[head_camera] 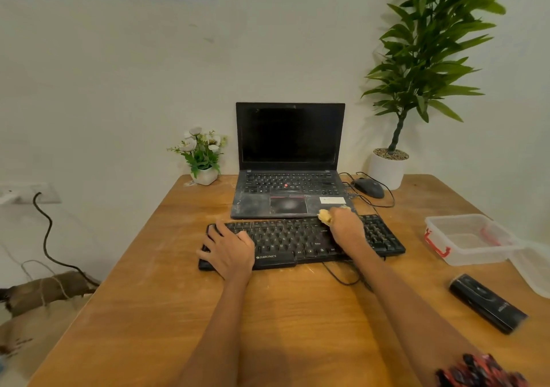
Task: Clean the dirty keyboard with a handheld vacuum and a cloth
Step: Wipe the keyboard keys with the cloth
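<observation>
At the far left, off the counter (178, 312), a black cable (44, 232) runs down from a wall socket (26, 193) toward a brown bundle tied with string (47, 290) on the floor. Moving right along the far edge, you have a small white pot of white flowers (204, 156) just beside the open laptop (290, 160), whose screen is dark and whose palm rest looks dusty. Directly near of the laptop lies the black keyboard (300, 239), its cable looping toward you.

Your left hand (229, 251) rests on the keyboard's left end, fingers spread and relaxed over the keys and edge, gripping nothing. Your right hand (346, 227) is clenched around a yellow cloth (324, 217), which pokes out at the far side of the fist, over the far right part of the key rows, just at the laptop's near edge.

Right of the laptop sits a black mouse (369, 188) with its wire curling around it, and beyond it a tall green plant in a white pot (387, 169) filled with pebbles. Further right stands a clear plastic box with red clips (464, 239), open; you cannot tell what is inside. Its clear lid (532, 267) lies just beside it. Near of the box, well apart from the keyboard, lies the black handheld vacuum (486, 302).
</observation>
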